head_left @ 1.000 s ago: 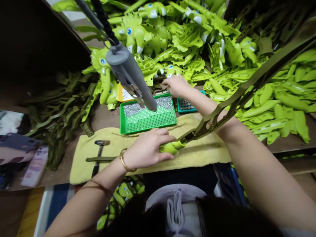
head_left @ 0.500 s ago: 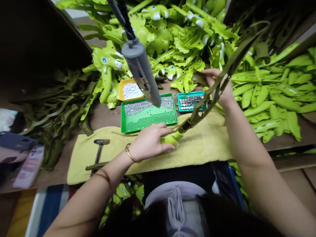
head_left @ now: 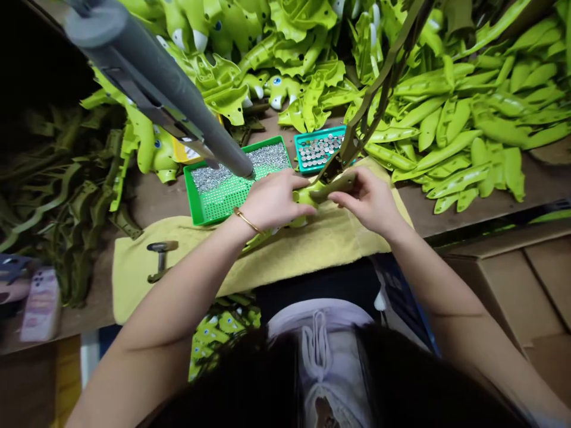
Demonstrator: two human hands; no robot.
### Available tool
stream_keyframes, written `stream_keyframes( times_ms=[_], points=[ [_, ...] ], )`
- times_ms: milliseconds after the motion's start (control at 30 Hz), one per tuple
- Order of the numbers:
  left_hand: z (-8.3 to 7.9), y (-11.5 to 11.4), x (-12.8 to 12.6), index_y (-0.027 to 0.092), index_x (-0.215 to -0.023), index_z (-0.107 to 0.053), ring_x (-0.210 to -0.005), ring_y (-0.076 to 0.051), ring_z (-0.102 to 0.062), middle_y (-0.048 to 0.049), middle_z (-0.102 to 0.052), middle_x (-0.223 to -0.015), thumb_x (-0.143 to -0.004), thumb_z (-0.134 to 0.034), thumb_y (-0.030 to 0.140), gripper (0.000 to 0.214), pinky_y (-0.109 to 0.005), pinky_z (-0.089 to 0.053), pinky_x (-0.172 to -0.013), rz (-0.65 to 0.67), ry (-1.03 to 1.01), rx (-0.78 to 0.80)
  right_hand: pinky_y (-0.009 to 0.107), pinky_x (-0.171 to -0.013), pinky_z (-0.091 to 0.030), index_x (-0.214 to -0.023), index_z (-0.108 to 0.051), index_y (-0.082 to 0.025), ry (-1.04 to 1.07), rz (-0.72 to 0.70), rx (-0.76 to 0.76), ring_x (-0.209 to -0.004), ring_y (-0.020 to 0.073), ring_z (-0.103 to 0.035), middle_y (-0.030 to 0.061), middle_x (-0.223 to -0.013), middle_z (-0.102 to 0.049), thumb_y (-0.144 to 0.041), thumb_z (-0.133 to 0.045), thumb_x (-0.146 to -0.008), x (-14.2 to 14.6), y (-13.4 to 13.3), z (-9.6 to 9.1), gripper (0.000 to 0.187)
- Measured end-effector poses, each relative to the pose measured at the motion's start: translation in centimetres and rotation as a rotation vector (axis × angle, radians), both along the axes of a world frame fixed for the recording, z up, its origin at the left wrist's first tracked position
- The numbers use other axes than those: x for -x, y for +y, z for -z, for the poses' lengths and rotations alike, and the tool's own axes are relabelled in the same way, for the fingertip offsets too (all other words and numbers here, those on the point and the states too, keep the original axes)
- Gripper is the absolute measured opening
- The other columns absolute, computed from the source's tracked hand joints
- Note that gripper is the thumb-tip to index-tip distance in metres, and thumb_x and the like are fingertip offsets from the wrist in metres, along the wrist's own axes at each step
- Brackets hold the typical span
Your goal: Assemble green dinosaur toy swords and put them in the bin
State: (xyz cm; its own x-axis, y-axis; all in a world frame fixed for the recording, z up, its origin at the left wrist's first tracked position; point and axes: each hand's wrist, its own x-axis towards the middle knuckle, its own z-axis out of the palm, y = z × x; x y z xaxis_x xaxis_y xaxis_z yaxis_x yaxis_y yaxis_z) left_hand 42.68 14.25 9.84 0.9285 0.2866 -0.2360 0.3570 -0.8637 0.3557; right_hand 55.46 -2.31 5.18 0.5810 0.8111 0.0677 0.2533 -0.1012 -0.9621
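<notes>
My left hand [head_left: 274, 201] is closed around a lime-green plastic toy part [head_left: 304, 196] above a yellow cloth [head_left: 312, 255]. From that part a long, curved olive plastic frame [head_left: 363, 116] rises to the upper right. Between the fingertips of my right hand [head_left: 372, 199] is a smaller olive plastic piece [head_left: 331, 188], lying against the junction of the lime part and the frame. My fingers partly cover both parts. A grey electric screwdriver [head_left: 165, 98] hangs just above my left hand, its tip near a green basket [head_left: 196, 208] of small screws.
Beyond the hands stands a teal tray [head_left: 319, 142] of silver discs. A hammer [head_left: 160, 254] lies on the cloth's left side. Lime-green toy shells [head_left: 281, 89] are heaped behind, narrow lime pieces [head_left: 473, 148] to the right, olive strips [head_left: 80, 208] to the left. A phone [head_left: 40, 306] lies far left.
My right hand has come from the back pile toward my left hand, bringing the smaller olive piece to the lime part. The view has shifted, and the screwdriver appears larger and further left.
</notes>
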Motion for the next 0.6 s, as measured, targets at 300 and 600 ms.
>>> stream_keyframes(
  times_ms=[300,600],
  points=[
    [0.3,0.0,0.1,0.021,-0.122,-0.068,-0.102,-0.027,-0.061,-0.0069,-0.066,-0.111,-0.073,-0.07,0.053,0.058,-0.036,-0.047,-0.086,-0.039,-0.011,0.006,0.032,-0.064,-0.055,-0.098,-0.054,-0.025,-0.054,0.227,-0.069,-0.072,0.013,-0.058,0.0059,-0.11,-0.053,-0.037,-0.078,-0.07,1.9,1.7,0.7,0.039],
    [-0.9,-0.4,2.1,0.019,-0.112,-0.059,-0.098,-0.025,-0.062,-0.0053,-0.064,-0.108,-0.067,-0.078,0.046,0.057,-0.036,-0.048,-0.085,0.014,-0.126,0.247,0.034,-0.077,-0.054,-0.097,-0.058,-0.025,0.501,-0.068,-0.22,-0.083,0.0166,-0.061,0.0008,-0.091,-0.062,-0.059,-0.086,-0.047,3.9,2.8,4.1,0.067]
  ],
)
